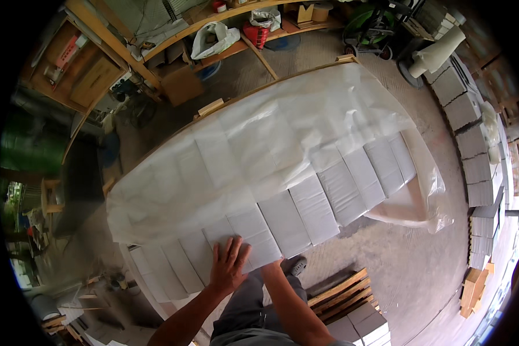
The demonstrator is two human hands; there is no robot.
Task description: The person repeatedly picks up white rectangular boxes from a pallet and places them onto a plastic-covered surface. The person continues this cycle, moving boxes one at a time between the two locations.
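Observation:
Rows of white, paper-wrapped rectangular packs [282, 222] lie side by side in front of me. A sheet of translucent plastic film [242, 155] covers their far part. My left hand [230, 266] rests on top of a pack near the front edge, fingers stretched out and somewhat spread. Beside it, my right hand [274, 266] reaches to the front side of the same row. Its fingers are hidden behind the pack's edge, so their grip does not show.
More white stacks [476, 138] line the right side. A slatted wooden pallet [343, 294] and another white stack [360, 326] are near my right forearm. At the back stands a wooden workbench [225, 53] with bags on it. A cream-coloured roll [438, 52] stands at the far right.

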